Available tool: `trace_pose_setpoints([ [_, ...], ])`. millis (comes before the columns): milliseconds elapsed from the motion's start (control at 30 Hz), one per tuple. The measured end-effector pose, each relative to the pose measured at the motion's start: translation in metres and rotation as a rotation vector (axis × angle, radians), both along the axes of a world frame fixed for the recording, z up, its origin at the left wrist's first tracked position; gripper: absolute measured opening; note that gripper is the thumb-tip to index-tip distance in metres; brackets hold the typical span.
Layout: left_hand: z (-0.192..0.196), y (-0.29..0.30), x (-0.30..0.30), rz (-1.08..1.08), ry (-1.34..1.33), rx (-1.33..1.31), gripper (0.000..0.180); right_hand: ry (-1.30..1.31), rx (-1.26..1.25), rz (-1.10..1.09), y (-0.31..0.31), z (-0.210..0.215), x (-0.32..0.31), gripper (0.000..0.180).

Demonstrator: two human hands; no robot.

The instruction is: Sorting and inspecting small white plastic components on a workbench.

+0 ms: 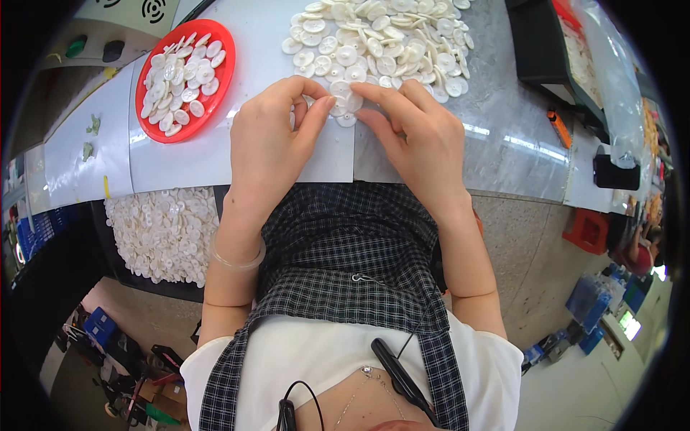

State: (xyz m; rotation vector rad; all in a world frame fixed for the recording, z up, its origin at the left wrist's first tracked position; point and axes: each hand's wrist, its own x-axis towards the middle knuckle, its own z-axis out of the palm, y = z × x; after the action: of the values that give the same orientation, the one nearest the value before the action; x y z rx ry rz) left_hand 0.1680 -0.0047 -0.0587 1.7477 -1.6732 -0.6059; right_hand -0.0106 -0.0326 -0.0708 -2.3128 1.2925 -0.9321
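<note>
Many white round plastic discs with small raised centres lie in a loose pile (377, 43) on the table, in front of both hands. At the pile's near edge, my left hand (273, 133) has its thumb and index fingertip together; whatever they pinch is too small or hidden to tell. My right hand (424, 136) faces it from the right, index fingertip at the discs (346, 104) and thumb apart from it. A red plastic plate (228, 79) to the left of my left hand bears more of these discs.
Below the table edge at the left, a dark bin (180, 289) is full of white discs. A black box (535, 54) stands at the right, near an orange-and-black tool (559, 129) and a black phone (616, 174). A grey machine housing (90, 47) with knobs is at the far left.
</note>
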Motion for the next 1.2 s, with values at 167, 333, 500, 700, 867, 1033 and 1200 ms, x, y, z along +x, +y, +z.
trace_pose_setpoints([
  [167,0.003,0.004,0.005,0.026,0.086,0.067,0.013,0.048,0.028,0.042,-0.002,0.003,0.002,0.015],
  [333,0.005,0.012,0.019,0.068,0.038,0.072,0.015,0.006,0.111,0.045,0.004,0.006,0.000,0.016],
  [500,0.001,0.016,0.029,0.109,0.071,0.044,0.015,-0.041,0.189,0.103,0.009,0.015,0.006,0.025],
  [700,0.010,0.024,0.037,0.121,0.134,0.070,0.018,0.016,0.150,0.103,0.012,0.006,0.014,0.030],
  [867,0.006,0.026,0.038,0.048,0.099,0.048,0.029,0.028,0.174,0.105,0.013,0.005,0.016,0.030],
  [1033,0.000,0.020,0.030,0.093,0.007,0.031,0.028,-0.032,0.218,0.083,0.015,0.011,0.020,0.032],
  [1200,0.000,0.018,0.028,0.073,0.035,0.023,0.027,0.028,0.144,0.053,0.016,0.004,0.020,0.033],
])
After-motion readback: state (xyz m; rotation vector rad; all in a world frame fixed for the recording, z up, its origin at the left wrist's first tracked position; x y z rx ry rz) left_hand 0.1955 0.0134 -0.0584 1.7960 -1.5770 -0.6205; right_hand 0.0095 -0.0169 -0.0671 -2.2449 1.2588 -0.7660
